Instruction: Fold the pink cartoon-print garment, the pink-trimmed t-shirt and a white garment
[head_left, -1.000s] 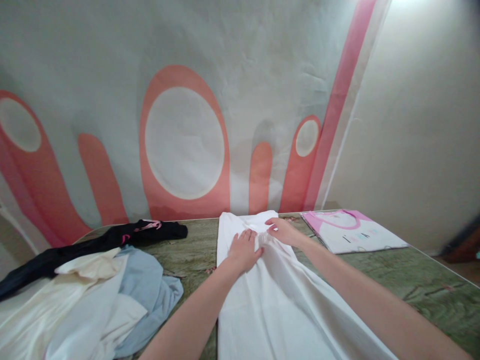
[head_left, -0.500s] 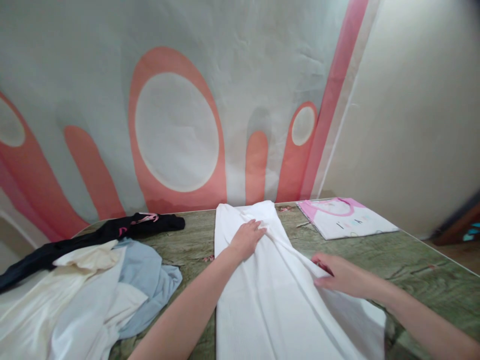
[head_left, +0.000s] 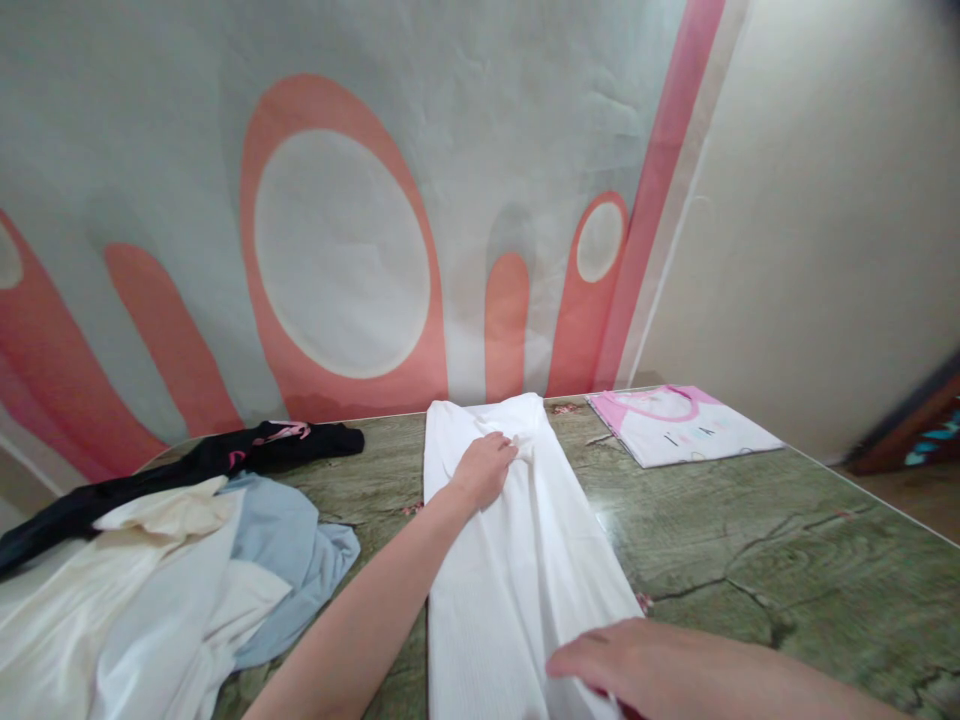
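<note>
- Pressing the far part of the white cloth (head_left: 491, 590), your left hand (head_left: 486, 470) lies palm down on a small bunch of fabric; its fingers sit together, but whether they pinch any cloth you cannot tell, the thumb being hidden.
- Change noted: half a second ago, your right hand (head_left: 619, 655) was beside the cloth's right side, with a loose flap spread out beyond it. It has since come nearer to you and inward, and that flap no longer spreads over the table (head_left: 720, 545).
- Consequence, as judged: the right side appears drawn in, leaving a narrower strip; creases still run lengthwise from under your left hand, so the layer is not yet smooth.
- Position: the cloth lies lengthwise between the pile (head_left: 180, 600) and the folded shirt (head_left: 697, 430), touching neither. It runs under your left hand; your right hand reaches over its near right edge.
- Right grip: index finger extended over the fabric, remaining fingers partly hidden. Contact seems likely; whether the hand is closed on the edge cannot be told.
</note>
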